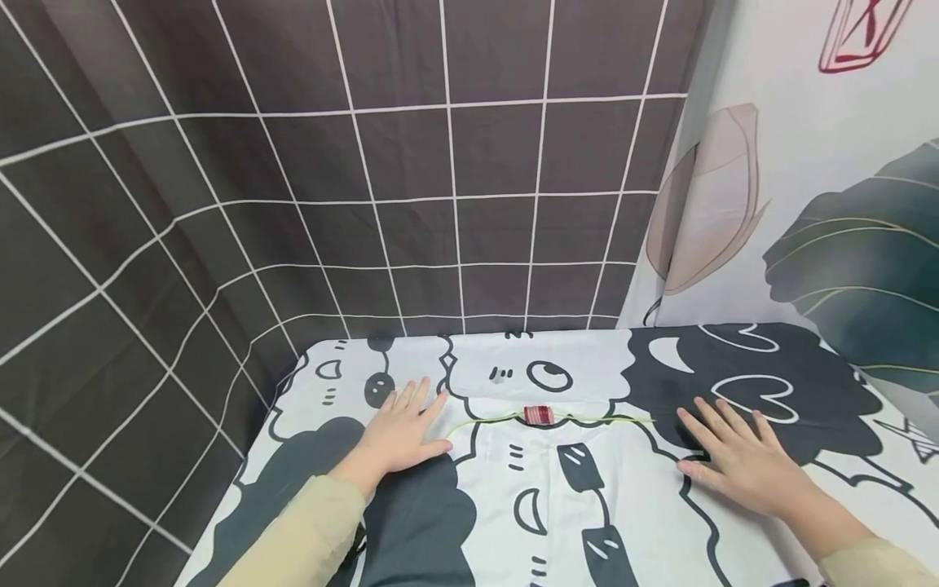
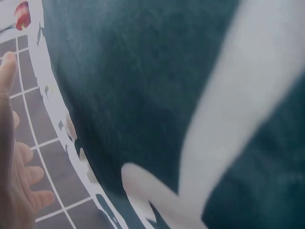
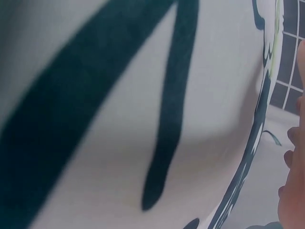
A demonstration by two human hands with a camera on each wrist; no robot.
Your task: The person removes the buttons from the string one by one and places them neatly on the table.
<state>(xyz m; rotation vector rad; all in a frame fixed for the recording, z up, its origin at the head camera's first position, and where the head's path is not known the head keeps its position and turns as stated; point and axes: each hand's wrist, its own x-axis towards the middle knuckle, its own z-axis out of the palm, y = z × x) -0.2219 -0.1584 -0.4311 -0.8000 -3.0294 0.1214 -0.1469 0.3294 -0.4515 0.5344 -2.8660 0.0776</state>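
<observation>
A small red, pale-striped roll (image 1: 539,415) lies on the patterned cloth between the two hands. Thin yellow-green cord (image 1: 623,419) stretches out from both of its sides. With fingers spread, the left hand (image 1: 402,428) rests on the cloth, its thumb tip close to the cord's left end. The right hand (image 1: 744,456) lies flat too, fingers apart, a short way from the cord's right end. Neither hand holds anything. In the left wrist view the red roll (image 2: 22,15) shows at the upper left corner, beyond the left hand's fingers (image 2: 7,71).
Black-and-white cartoon cloth (image 1: 557,379) covers the table. Behind and to the left hangs a dark curtain (image 1: 396,155) with a white grid. A white curtain (image 1: 792,187) with leaf prints hangs at the right, a dark thin loop (image 1: 652,310) by its lower edge.
</observation>
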